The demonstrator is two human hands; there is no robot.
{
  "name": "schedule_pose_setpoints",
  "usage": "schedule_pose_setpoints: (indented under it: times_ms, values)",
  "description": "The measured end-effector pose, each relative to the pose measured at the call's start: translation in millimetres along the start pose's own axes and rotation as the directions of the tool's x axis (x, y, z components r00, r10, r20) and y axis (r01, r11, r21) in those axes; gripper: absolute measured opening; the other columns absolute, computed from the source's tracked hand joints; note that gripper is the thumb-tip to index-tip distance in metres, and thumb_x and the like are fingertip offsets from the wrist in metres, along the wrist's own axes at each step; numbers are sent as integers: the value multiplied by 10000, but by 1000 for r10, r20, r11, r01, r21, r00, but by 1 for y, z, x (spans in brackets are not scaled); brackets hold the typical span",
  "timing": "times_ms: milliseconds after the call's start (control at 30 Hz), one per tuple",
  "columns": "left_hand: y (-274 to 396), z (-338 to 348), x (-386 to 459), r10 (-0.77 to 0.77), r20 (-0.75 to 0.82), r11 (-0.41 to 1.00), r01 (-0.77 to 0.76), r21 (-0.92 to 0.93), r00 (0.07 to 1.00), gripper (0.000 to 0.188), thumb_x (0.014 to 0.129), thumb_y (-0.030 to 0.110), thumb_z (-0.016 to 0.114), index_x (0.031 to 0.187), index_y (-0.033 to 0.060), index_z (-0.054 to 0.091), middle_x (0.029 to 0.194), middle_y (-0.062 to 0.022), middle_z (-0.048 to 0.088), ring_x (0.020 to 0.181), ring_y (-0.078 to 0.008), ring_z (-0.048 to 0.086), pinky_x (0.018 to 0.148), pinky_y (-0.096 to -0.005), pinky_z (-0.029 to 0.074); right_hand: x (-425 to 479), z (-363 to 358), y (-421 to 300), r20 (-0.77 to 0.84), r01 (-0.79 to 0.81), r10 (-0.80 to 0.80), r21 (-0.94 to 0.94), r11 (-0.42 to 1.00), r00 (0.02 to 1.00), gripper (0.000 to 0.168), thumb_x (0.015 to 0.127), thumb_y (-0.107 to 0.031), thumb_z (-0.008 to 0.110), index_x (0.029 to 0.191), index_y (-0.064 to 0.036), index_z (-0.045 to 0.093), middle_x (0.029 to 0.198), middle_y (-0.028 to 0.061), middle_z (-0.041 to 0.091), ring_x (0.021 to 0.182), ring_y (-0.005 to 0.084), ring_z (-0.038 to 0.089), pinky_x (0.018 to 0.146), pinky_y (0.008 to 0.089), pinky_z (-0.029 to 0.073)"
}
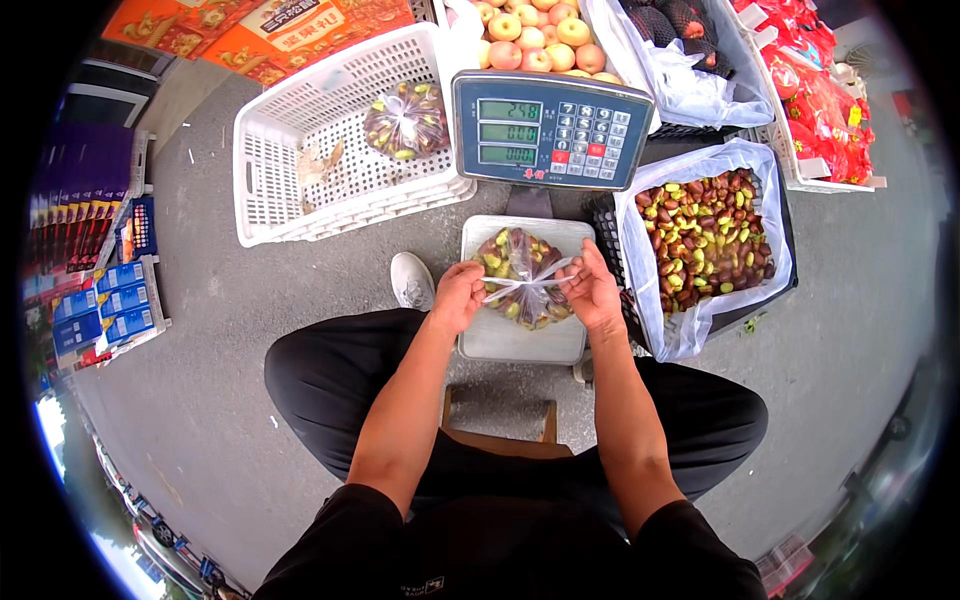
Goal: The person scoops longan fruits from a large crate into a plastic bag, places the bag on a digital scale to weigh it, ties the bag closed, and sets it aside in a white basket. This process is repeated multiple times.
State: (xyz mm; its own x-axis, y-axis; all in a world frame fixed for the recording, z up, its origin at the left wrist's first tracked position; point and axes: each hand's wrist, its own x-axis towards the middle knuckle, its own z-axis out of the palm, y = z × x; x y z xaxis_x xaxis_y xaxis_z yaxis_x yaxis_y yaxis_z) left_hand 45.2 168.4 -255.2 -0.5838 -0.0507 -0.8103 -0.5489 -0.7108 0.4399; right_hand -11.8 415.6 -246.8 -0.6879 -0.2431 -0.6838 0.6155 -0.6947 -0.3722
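Note:
A clear plastic bag of brown and green jujubes (517, 300) rests on the metal pan of a weighing scale (484, 345). My left hand (457, 294) pinches one end of the bag's gathered top, and my right hand (594, 289) grips the other end. Between them the plastic is drawn taut, crossing at a knot in the middle. Behind the pan stands the scale's display and keypad (555, 131), with lit digits. To the right, a black crate lined with white plastic (701, 337) holds loose jujubes (705, 240).
A white perforated basket (277, 112) at the left holds another tied bag of jujubes (405, 120). Apples (536, 37) fill a box beyond the display. Red packages (817, 97) lie in a crate at far right. Orange cartons (277, 37) and blue boxes (120, 300) are leftward. A wooden stool (510, 442) is beneath me.

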Motion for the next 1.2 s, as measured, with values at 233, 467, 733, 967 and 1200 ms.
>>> schedule_pose_setpoints:
  times_ms: [233,467,733,967,1200]
  values:
    - [1,18,-1,22,65,971,-6,-241,998,101,956,142,617,1046,97,610,708,1,583,466,-96,413,727,-357,500,20,25,46,388,330,-153,-894,-304,909,470,836,-181,724,1285,-103,613,1179,168,659,927,288,685,809,389,548]
    - [-4,7,0,-17,28,939,26,-342,999,180,929,121,634,1109,125,626,1041,-107,719,528,-88,466,674,-305,457,26,48,44,160,102,-57,-827,-553,985,176,875,-246,656,1013,-159,722,966,168,709,981,362,662,870,442,526]
    - [-14,34,-3,48,155,824,-127,552,987,509,869,-20,631,1346,152,592,1287,-92,652,948,-158,660,737,-329,512,20,17,39,315,312,-154,-949,-44,937,134,909,-156,631,1001,-65,665,961,150,689,928,322,652,823,397,503]
    - [-30,40,20,427,352,349,-511,786,833,260,834,48,654,1089,56,699,1129,-78,717,1026,-302,670,895,-366,517,6,33,17,329,328,-1,-942,64,944,131,922,-130,633,1024,-50,653,919,105,676,827,228,644,775,352,499]
    - [-19,28,8,331,322,492,-453,743,887,123,884,97,673,983,43,725,1082,-67,727,895,-187,686,767,-325,535,8,19,-2,-101,-83,56,-292,953,993,249,924,2,563,1168,-49,580,1077,106,679,873,214,664,761,357,557]
